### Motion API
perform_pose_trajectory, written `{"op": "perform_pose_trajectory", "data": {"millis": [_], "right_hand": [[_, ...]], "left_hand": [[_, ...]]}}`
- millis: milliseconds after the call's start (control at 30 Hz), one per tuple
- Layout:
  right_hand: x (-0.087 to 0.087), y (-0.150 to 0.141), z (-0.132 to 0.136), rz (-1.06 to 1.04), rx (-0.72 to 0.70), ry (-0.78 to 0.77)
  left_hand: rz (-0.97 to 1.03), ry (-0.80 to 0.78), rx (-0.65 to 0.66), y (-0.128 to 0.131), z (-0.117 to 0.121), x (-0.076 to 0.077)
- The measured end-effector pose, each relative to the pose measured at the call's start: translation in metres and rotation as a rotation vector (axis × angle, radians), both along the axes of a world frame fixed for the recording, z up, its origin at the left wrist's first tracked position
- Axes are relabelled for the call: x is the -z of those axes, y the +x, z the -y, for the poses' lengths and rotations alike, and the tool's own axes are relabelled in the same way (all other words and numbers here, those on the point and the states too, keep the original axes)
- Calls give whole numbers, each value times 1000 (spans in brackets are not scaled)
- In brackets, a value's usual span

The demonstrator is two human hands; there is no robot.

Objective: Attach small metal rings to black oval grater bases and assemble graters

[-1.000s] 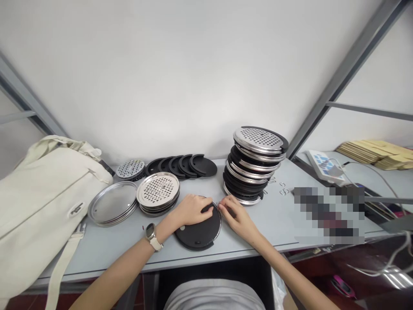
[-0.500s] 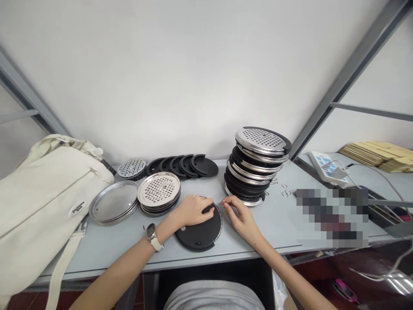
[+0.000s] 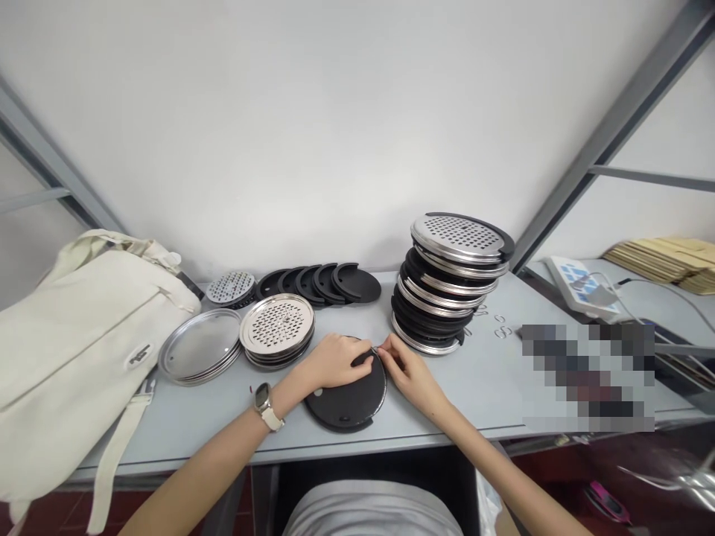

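A black round disc with a thin metal rim (image 3: 349, 394) lies flat on the grey table (image 3: 480, 387) right in front of me. My left hand (image 3: 335, 361), a watch on its wrist, rests on the disc's far part with the fingers curled down on it. My right hand (image 3: 405, 368) is at the disc's far right edge, its fingertips pinched on a small metal piece that I cannot make out. The two hands nearly touch at that spot.
A tall leaning stack of black and perforated steel discs (image 3: 450, 283) stands just right of my hands. Left are perforated steel plates (image 3: 276, 327), plain steel lids (image 3: 198, 353), black notched discs (image 3: 321, 283) and a cream bag (image 3: 72, 342). Small metal rings (image 3: 500, 327) lie further right.
My right hand has drawn in from beside the tall stack to the disc's far edge and pinched there. My left hand has stayed on the disc.
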State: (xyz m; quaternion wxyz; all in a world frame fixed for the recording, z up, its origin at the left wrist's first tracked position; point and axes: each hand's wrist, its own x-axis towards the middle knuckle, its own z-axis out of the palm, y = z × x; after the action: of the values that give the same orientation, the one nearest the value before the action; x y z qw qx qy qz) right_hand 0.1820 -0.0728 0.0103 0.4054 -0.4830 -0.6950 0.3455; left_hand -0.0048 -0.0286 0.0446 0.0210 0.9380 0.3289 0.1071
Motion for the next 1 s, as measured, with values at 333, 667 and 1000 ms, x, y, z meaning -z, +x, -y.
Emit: {"op": "perform_pose_trajectory", "data": {"millis": [333,667,1000], "right_hand": [[1,-2,0,-24,11,12],[5,0,-2,-73,-56,-52],[7,0,-3,-113,-55,-71]], "left_hand": [[33,-9,62,-1,1,2],[77,-50,-22,0,2,1],[48,-37,-13,0,2,1]]}}
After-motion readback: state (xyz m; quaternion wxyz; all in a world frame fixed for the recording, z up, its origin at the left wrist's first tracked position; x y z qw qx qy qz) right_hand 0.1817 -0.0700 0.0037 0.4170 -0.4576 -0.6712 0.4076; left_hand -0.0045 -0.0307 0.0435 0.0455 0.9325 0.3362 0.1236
